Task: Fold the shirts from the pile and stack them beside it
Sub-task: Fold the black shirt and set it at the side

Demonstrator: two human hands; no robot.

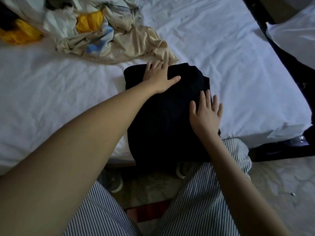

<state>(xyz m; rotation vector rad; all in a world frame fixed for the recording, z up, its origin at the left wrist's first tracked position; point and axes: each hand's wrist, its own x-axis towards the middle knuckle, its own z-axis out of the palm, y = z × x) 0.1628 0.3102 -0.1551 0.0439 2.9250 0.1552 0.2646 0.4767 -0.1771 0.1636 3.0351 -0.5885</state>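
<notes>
Black folded shirt (163, 120) lay on the white bed sheet (68, 92); we pressed our left hand (160, 77) flat at its eleven o'clock, our right hand (206, 114) flat at three o'clock.

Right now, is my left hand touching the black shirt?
Touching. The head view shows the left hand lying flat on the black shirt, fingers straight, near its far edge.
</notes>
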